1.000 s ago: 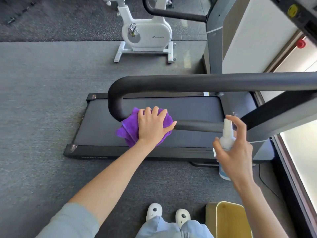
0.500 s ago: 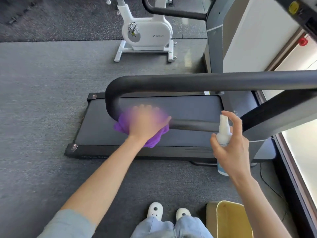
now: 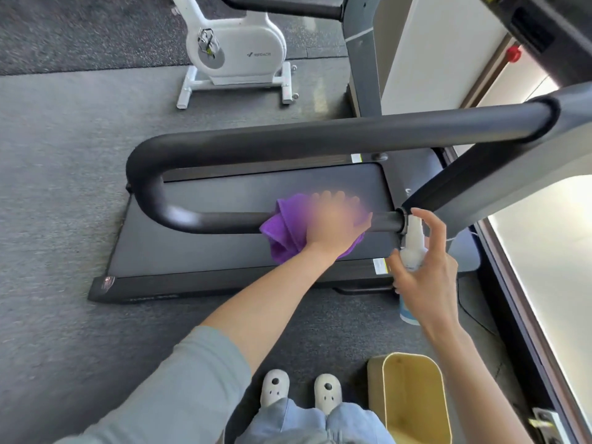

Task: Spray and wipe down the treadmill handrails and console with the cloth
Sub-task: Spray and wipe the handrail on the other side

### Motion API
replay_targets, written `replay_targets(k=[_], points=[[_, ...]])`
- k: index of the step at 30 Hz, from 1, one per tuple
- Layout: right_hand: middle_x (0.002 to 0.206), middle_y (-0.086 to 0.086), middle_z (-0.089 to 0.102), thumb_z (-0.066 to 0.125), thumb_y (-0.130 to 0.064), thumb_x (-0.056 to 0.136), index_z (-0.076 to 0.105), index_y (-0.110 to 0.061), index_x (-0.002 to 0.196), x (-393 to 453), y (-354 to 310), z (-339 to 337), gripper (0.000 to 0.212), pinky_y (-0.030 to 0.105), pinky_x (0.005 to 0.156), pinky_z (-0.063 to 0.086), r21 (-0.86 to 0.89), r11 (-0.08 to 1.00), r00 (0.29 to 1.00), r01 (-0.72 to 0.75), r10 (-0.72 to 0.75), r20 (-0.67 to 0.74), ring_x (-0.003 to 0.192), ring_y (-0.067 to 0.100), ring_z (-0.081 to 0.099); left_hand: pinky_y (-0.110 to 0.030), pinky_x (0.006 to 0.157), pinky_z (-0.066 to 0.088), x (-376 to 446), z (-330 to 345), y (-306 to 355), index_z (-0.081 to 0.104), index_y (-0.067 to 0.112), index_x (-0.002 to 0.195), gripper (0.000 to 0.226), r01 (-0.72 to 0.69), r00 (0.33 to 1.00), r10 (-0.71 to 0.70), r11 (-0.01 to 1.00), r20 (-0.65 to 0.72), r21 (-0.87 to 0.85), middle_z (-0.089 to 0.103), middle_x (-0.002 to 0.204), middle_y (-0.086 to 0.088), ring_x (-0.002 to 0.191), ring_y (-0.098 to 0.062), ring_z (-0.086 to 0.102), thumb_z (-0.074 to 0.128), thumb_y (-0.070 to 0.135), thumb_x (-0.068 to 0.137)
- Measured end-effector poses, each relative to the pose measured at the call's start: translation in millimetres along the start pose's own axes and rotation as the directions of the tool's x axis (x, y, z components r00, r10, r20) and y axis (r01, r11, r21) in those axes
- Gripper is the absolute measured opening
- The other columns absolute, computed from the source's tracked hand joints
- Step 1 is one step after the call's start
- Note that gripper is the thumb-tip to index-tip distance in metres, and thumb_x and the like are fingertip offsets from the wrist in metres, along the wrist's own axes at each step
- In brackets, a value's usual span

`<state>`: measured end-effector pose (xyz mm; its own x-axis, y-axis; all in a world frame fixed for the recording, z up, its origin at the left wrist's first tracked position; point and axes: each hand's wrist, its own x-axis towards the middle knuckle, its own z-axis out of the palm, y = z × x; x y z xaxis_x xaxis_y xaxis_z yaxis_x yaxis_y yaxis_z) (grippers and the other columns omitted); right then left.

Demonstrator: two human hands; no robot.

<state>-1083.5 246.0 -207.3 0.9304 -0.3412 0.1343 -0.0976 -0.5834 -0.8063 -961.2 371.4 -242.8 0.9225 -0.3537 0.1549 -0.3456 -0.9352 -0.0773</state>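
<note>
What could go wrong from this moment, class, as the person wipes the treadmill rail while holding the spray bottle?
1. The left hand sweeps the purple cloth along the handrail towards the spray bottle; they might collide.
2. The right hand has a finger over the nozzle; a stray spray could wet the belt, leaving it slippery.

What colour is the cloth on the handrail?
Purple; the cloth shows clearly in the head view.

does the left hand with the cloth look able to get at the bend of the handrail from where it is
Probably yes. The left hand presses the purple cloth on the lower bar of the handrail, and the bare bar runs unobstructed to the bend. The spray bottle is on the other side.
</note>
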Motion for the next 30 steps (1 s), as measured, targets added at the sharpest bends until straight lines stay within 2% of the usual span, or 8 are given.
replay_targets(k=[3,6,9,12,17,20,26,30], points=[[0.074,-0.008,0.054,0.062,-0.003,0.089,0.037,-0.040,0.134,7.0,-1.2,-4.3,0.064,0.036,0.055,0.046,-0.016,0.999,0.998,0.032,-0.033,-0.044,0.055,0.022,0.053,-0.038,0.077,0.036,8.3,1.6,16.5,0.062,0.021,0.114,0.055,-0.062,0.998,0.061,0.998,0.029,0.006,0.065,0.105,-0.003,0.090,-0.026,0.057,0.030,0.063,0.096],[0.081,-0.012,0.053,0.063,-0.003,0.090,0.036,-0.039,0.136,11.4,-6.6,-10.2,0.064,0.039,0.060,0.044,-0.030,0.998,0.997,0.059,-0.060,-0.055,0.059,0.025,0.051,-0.036,0.080,0.039,8.6,0.3,4.6,0.060,0.022,0.118,0.059,-0.124,0.992,0.126,0.991,0.033,-0.042,0.066,0.107,0.000,0.094,-0.024,0.058,0.034,0.068,0.093],[0.072,-0.002,0.054,0.066,-0.007,0.091,0.036,-0.039,0.135,10.3,-19.3,-18.8,0.062,0.048,0.061,0.051,-0.031,0.993,0.993,0.111,-0.112,-0.039,0.058,0.031,0.055,-0.035,0.078,0.041,1.4,-9.0,-25.0,0.061,0.020,0.097,0.049,-0.032,0.999,0.033,0.977,0.001,-0.211,0.070,0.092,0.002,0.087,-0.022,0.062,0.045,0.066,0.090],[0.067,0.015,0.055,0.070,-0.011,0.091,0.036,-0.045,0.129,9.6,-39.5,-26.4,0.061,0.053,0.058,0.054,0.049,0.983,0.984,0.175,-0.173,-0.047,0.055,0.037,0.061,-0.035,0.078,0.040,-13.4,-12.5,-53.9,0.060,0.020,0.091,0.048,0.044,0.999,-0.049,0.978,-0.020,-0.204,0.069,0.089,0.004,0.086,-0.022,0.061,0.045,0.066,0.089],[0.064,-0.008,0.049,0.074,-0.014,0.087,0.036,-0.046,0.126,16.2,-74.0,-40.6,0.063,0.016,0.053,0.041,0.026,0.947,0.937,0.321,-0.313,-0.153,0.057,0.015,0.051,-0.034,0.084,0.040,-24.9,-11.1,-63.8,0.060,0.023,0.103,0.052,0.022,0.999,-0.027,0.987,-0.032,-0.158,0.067,0.097,0.005,0.091,-0.019,0.059,0.040,0.069,0.090],[0.063,-0.006,0.048,0.072,-0.013,0.089,0.038,-0.044,0.129,25.5,-84.7,-54.5,0.061,0.012,0.054,0.039,-0.006,0.951,0.930,0.310,-0.304,-0.208,0.063,0.011,0.052,-0.033,0.086,0.040,-24.8,-9.6,-63.3,0.060,0.025,0.107,0.053,0.029,0.999,-0.033,0.989,-0.027,-0.143,0.066,0.100,0.006,0.094,-0.018,0.059,0.037,0.070,0.090],[0.059,-0.002,0.048,0.064,-0.008,0.091,0.042,-0.039,0.128,31.7,-92.9,-63.7,0.053,0.020,0.050,0.037,-0.056,0.971,0.935,0.231,-0.237,-0.264,0.053,0.014,0.049,-0.032,0.087,0.040,-25.3,-10.7,-61.0,0.059,0.027,0.109,0.053,0.038,0.998,-0.044,0.991,-0.043,-0.126,0.065,0.104,0.007,0.096,-0.016,0.058,0.035,0.070,0.091],[0.062,-0.001,0.048,0.062,-0.004,0.089,0.040,-0.038,0.125,29.4,-93.6,-57.1,0.054,0.039,0.057,0.047,0.004,0.981,0.934,0.196,-0.186,-0.305,0.057,0.026,0.052,-0.031,0.087,0.041,-26.9,-8.3,-60.7,0.060,0.027,0.110,0.054,0.031,0.997,-0.040,0.992,-0.068,-0.124,0.065,0.104,0.007,0.095,-0.015,0.059,0.034,0.070,0.091]])
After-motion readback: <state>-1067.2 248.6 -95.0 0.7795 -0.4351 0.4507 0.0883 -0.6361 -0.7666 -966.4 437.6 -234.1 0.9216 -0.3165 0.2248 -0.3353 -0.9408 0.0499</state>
